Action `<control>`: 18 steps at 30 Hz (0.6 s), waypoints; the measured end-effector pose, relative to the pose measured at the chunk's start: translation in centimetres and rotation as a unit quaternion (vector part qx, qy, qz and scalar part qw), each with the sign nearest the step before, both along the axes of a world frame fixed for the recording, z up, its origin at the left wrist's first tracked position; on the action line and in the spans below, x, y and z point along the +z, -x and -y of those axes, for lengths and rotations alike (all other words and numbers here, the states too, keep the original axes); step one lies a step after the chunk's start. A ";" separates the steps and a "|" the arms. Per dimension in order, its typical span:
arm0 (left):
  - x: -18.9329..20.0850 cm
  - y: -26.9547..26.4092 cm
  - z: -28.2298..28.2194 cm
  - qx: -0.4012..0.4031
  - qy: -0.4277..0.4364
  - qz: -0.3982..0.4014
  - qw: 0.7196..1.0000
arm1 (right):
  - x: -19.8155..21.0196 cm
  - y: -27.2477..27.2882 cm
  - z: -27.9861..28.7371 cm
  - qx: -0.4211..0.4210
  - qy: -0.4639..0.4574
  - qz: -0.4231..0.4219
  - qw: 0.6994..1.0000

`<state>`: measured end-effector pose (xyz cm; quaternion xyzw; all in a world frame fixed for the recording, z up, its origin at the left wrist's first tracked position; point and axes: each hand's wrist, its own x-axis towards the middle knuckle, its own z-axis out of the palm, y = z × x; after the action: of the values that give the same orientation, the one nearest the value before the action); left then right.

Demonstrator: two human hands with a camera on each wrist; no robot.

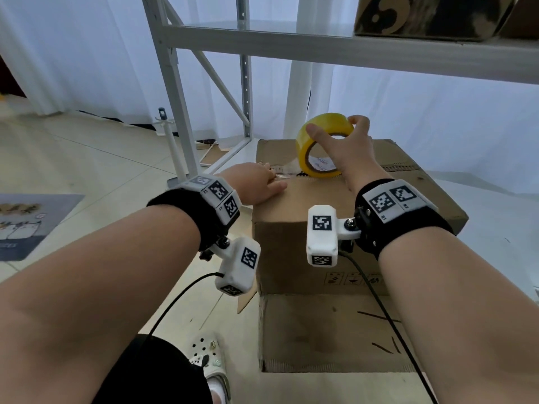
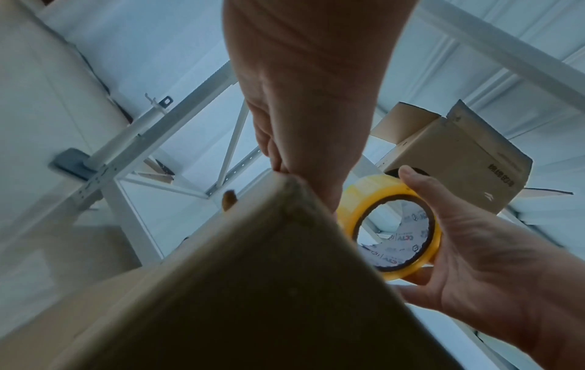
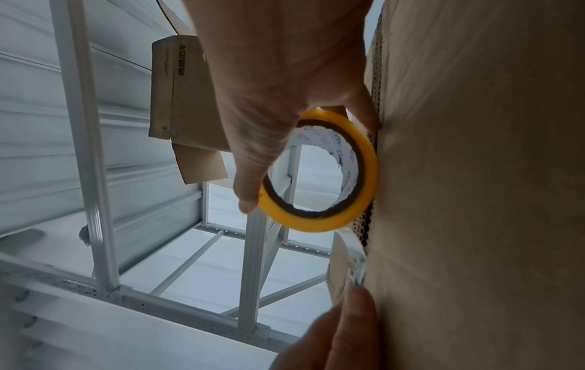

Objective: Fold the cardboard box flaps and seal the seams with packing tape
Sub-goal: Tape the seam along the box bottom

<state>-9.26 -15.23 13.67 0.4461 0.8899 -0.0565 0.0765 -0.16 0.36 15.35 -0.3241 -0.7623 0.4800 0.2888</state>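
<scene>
I see the cardboard box (image 1: 335, 199) standing on the tiled floor (image 1: 87, 158), just in front of the metal shelf rack (image 1: 180, 83), with its top flaps folded down. One lower flap (image 1: 329, 333) lies flat on the floor at the near side of the box.

My right hand (image 1: 344, 147) is clamped on the yellow tape roll (image 1: 318, 141): the thumb is on the left part of the roll and the fingers curl over its top. The roll stands on its edge on the top of the box, on the seam, near the far left corner. In the right wrist view the roll (image 3: 319, 172) touches the cardboard directly.

My left hand (image 1: 259, 185) lies flat on the top of the box at its left edge, fingers straight, and it presses the free end of the tape strip (image 1: 287, 172) onto the seam. The strip runs from these fingertips to the roll. The two hands are near each other but apart.

On the shelf above stands another cardboard box (image 2: 456, 155). On the floor at the left lies a mat (image 1: 26, 225).
</scene>
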 end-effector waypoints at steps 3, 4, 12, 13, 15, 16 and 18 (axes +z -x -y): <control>-0.3 -1.1 -0.9 -0.017 -0.037 0.033 0.999 | -0.1 0.0 -0.3 -0.015 -0.004 -0.003 1.000; -0.5 -1.2 -1.1 -0.014 -0.051 0.047 0.998 | -0.1 -0.1 -0.4 -0.012 -0.005 0.000 1.000; -0.5 0.3 -1.7 -0.052 -0.091 0.075 0.992 | 0.9 -0.2 -1.7 -0.038 -0.078 0.007 0.996; -0.4 0.5 -1.7 -0.058 -0.092 0.075 0.991 | 1.1 -0.1 -2.0 -0.042 -0.125 0.016 0.991; -0.2 1.0 -1.9 -0.066 -0.096 0.080 0.990 | 2.0 0.1 -2.3 -0.031 -0.210 0.024 0.977; -0.1 1.1 -2.0 -0.067 -0.098 0.085 0.989 | 2.5 0.2 -2.4 -0.019 -0.239 0.033 0.970; -0.2 1.3 -2.3 -0.060 -0.095 0.091 0.989 | 3.3 0.8 -2.3 0.000 -0.280 0.080 0.957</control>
<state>-10.58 -12.91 13.51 0.5075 0.8519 0.0653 0.1112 -0.95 2.69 18.61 -0.2669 -0.8869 0.2199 0.3063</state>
